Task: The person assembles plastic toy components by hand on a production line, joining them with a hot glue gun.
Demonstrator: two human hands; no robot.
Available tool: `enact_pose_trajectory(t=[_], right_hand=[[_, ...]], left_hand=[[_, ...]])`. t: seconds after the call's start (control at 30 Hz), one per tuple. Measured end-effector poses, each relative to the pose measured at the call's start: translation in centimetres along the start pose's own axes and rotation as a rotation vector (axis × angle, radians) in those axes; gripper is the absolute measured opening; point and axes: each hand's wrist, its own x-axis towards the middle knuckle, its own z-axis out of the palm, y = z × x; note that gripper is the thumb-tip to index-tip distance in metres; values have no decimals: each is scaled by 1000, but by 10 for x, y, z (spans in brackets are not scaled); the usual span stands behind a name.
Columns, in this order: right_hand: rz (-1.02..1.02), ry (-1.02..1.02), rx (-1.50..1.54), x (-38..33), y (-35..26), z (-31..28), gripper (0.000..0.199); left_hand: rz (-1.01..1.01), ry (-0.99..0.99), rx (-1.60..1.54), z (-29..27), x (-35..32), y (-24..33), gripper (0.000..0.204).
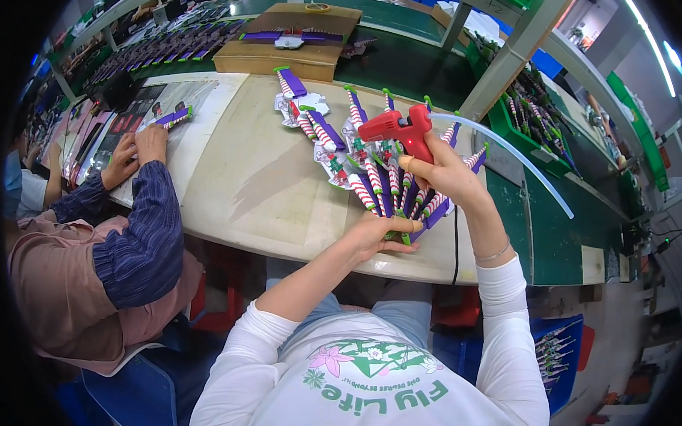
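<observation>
My right hand [443, 172] grips a red glue gun [400, 128] with a clear glue stick [504, 151] jutting out behind it; the nozzle points left over a row of toy wing pieces. My left hand [381, 233] presses down on the near end of that row, pinching a green-tipped piece. The toy wings [377, 183] are white, purple and red-striped with green tips, and they lie fanned across the pale table top [242, 179]. More of the same pieces [301, 102] lie farther back.
A co-worker in a dark blue striped sleeve [135, 243] sits at my left, with both hands on a purple piece [172, 117]. A cardboard box [290, 38] stands beyond the table. Green bins [533, 109] with parts line the right. The gun's black cord [455, 246] drops off the table edge.
</observation>
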Motion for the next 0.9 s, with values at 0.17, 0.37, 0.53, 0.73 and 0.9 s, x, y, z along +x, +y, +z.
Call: enact_pose_trajectory(t=[0.17, 0.37, 0.53, 0.73, 0.9], right_hand=[[-16, 32, 56, 13, 2, 6, 30], [53, 11, 63, 18, 4, 7, 30], [60, 26, 67, 21, 7, 9, 32], [16, 48, 20, 23, 9, 14, 34], [-201, 164, -271, 34, 34, 14, 35]], left_hand=[[2, 1, 5, -2, 3, -3, 29], [3, 17, -1, -3, 3, -3, 29], [11, 10, -5, -4, 4, -5, 29], [2, 10, -18, -4, 3, -4, 29], [15, -5, -36, -4, 4, -4, 27]])
